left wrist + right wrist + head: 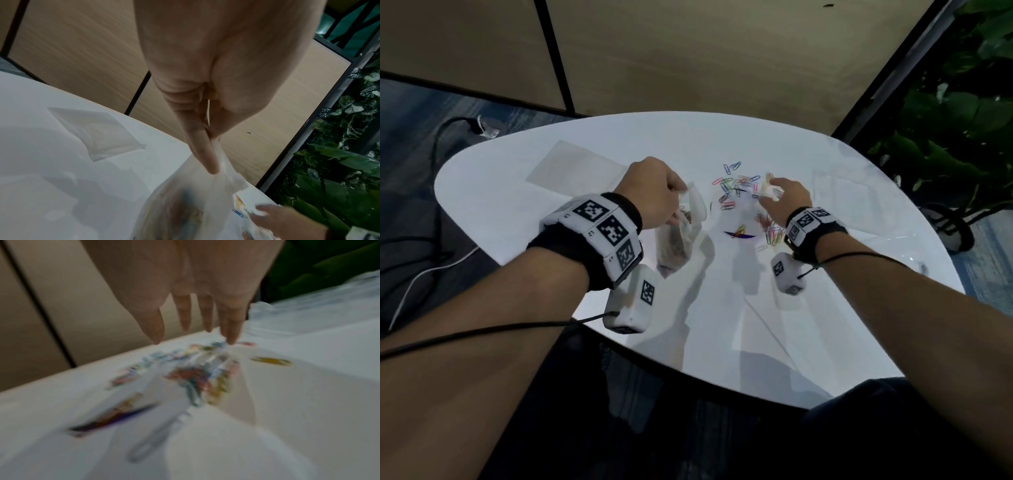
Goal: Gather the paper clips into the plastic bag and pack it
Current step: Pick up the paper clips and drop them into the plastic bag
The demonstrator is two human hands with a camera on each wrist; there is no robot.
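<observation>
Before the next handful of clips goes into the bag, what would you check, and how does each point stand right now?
1. Left hand has a grip on the plastic bag: ok.
2. Bag mouth open wide enough: cannot tell.
3. Right hand empty, fingers straight: ok.
4. Right hand over the loose paper clips: ok.
5. All clips gathered off the table: not ok, many remain.
6. Bag already holds clips: ok.

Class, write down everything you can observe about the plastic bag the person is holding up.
The plastic bag is small, clear and crinkled, of thin film. It hangs above the white table, its top edge pinched by the left hand. Colourful paper clips show blurrily through its lower part. The mouth looks partly open toward the right hand, which does not touch it.
</observation>
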